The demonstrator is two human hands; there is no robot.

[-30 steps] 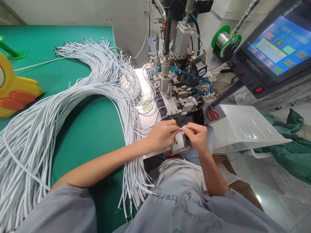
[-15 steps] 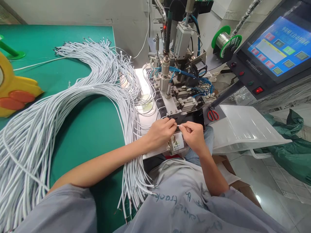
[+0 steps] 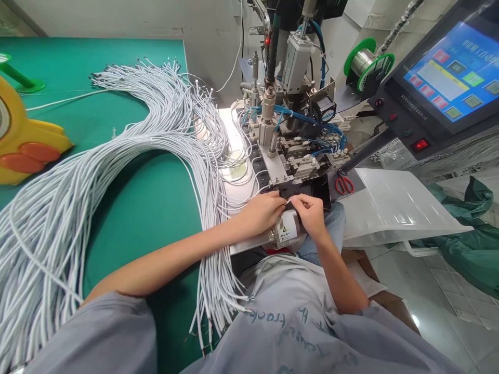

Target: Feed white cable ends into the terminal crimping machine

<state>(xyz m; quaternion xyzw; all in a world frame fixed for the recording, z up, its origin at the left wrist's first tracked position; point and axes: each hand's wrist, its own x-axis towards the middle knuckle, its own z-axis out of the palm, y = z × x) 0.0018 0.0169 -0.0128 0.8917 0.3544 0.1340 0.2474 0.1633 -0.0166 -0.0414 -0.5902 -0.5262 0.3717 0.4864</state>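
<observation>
My left hand (image 3: 262,212) is closed at the front of the wire-working machine (image 3: 275,166), its fingertips hidden under the machine's front plate. Close beside it, my right hand (image 3: 310,212) pinches a short white cable end (image 3: 289,201) between thumb and forefinger. That cable end spans the small gap between both hands. Below the hands sits a clear box with a white warning label (image 3: 287,228). A thick bundle of white cables (image 3: 156,143) curves over the table to the left, and its loose ends hang under my left forearm.
The green table mat (image 3: 156,192) carries a yellow toy-like object (image 3: 29,137). On the right are a solder wire spool (image 3: 363,63), a touchscreen panel (image 3: 448,78), red-handled scissors (image 3: 344,185) and a white plastic tray (image 3: 401,205). Blue air tubes (image 3: 304,117) cross the machine.
The view has shifted slightly. My right hand has tilted a little, and the cable end between the hands now slants more. Both hands stay at the machine front.
</observation>
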